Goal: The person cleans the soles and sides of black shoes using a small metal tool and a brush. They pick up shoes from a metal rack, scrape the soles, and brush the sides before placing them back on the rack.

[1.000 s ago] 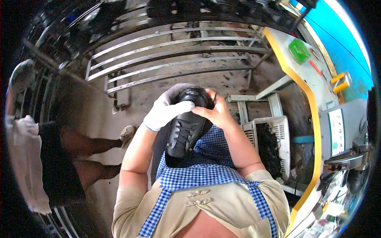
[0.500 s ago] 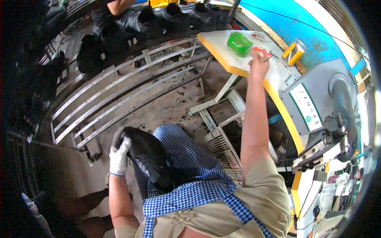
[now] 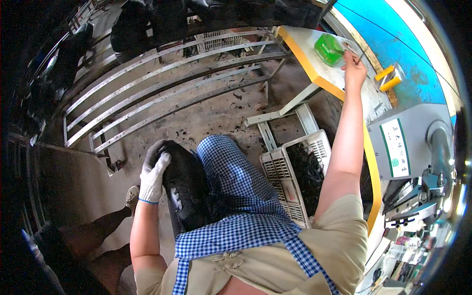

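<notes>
A black shoe (image 3: 183, 184) with light marks along its side rests against my left thigh. My left hand (image 3: 156, 172), in a white and grey knitted glove, is closed around one end of it. Far forward on the right, my bare right hand (image 3: 353, 71) is stretched out over the table, its fingers pinched on a thin stick-like tool (image 3: 363, 53) whose kind is too small to make out. Beside those fingers stands a bright green plastic container (image 3: 328, 49); what lies inside it is hidden.
A white table with a yellow edge (image 3: 307, 61) bears a grey machine (image 3: 418, 140) and a yellow-and-clear roll-like thing (image 3: 388, 77). Beneath it, a white crate (image 3: 290, 182) holds dark scraps. A metal rack (image 3: 167, 83) stands ahead; another person's legs (image 3: 105, 228) are at left.
The whole view has shifted, so table and rack appear lower right. My right hand has come closer to the green container, with the tool still pinched. My left hand keeps its hold on the shoe.
</notes>
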`<state>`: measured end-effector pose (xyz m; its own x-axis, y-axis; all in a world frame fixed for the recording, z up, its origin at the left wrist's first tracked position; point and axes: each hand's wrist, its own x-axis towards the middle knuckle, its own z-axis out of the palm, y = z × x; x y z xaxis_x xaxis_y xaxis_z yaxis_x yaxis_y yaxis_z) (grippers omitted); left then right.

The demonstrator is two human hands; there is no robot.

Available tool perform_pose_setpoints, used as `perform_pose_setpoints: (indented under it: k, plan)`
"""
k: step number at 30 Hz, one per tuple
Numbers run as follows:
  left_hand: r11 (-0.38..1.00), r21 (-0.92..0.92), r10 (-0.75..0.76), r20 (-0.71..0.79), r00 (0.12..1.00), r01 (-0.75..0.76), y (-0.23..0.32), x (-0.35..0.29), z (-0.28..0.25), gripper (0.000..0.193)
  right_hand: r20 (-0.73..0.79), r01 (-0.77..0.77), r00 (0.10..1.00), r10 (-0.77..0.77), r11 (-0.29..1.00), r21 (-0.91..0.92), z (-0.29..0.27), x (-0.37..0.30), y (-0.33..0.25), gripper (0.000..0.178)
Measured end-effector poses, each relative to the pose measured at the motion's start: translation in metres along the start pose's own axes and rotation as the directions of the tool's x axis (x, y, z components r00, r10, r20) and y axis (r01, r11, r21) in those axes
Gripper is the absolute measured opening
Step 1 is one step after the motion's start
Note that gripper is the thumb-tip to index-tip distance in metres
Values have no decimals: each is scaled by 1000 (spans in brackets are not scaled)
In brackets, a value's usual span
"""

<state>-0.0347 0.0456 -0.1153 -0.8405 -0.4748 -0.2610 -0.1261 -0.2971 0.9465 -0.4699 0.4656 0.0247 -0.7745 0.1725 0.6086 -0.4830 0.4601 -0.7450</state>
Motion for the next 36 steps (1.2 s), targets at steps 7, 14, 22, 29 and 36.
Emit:
perform_pose_setpoints:
  k: [7,14,22,29,36]
  plan:
    - [992,119,-68,138,988,51,10,4,-14,56,-227,-171,942,246,937,305,-68,27,26,25]
    - [976,215,-65,128,990,36,6,3,-32,51,336,-461,885,322,515,723,-2,-83,-65,24]
    - [883,464,-155,153,976,68,32,35,-53,52,914,-933,317,255,259,251,120,-268,-111,24]
    - [690,724,-221,190,957,15,69,31,-52,58,962,-980,134,239,174,94,152,-329,-123,21]
    - [584,789,-56,274,960,-191,61,30,-55,50,966,-961,159,203,256,104,161,-351,-130,16]
